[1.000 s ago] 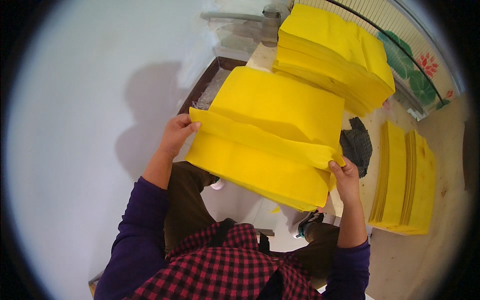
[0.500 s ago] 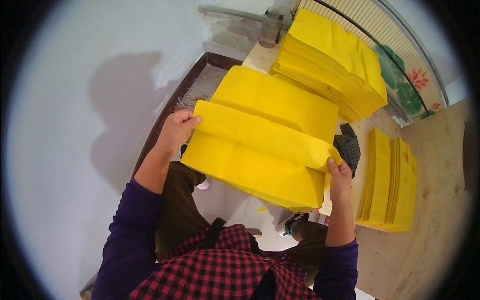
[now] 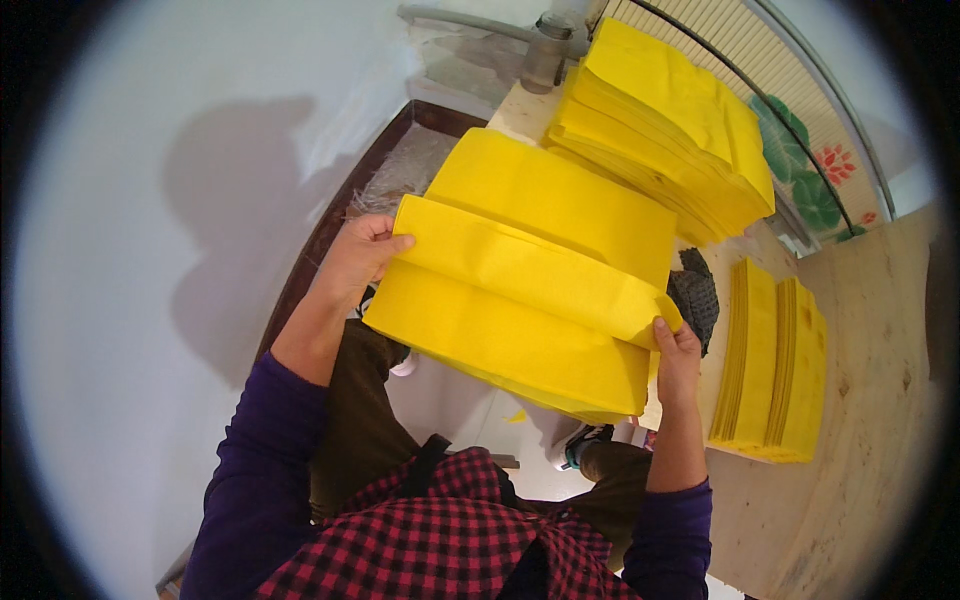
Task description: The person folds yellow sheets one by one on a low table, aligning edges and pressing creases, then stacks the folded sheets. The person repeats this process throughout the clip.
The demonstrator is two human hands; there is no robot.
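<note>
Pinching a yellow sheet (image 3: 530, 272) by both ends, with thumbs on its upper face; gripping its left end with the left hand (image 3: 362, 258) and its right end, curled up at the corner, with the right hand (image 3: 679, 362); holding it in a slightly bowed band across a yellow pile (image 3: 505, 335); hard to tell whether touching the pile along its middle or lifted just clear; placed in front of the knees, with the near edge of the pile above the floor (image 3: 445, 400); backed by a large yellow stack (image 3: 680, 115) on the surface (image 3: 522, 112), and by a jar (image 3: 545, 55) near its left end; flanked on the right by a dark cloth (image 3: 697, 295) near the right hand, then by two narrow yellow bundles (image 3: 742, 360) standing side by side; casting a shadow (image 3: 235, 190) on the pale wall (image 3: 95, 300) at the left.
</note>
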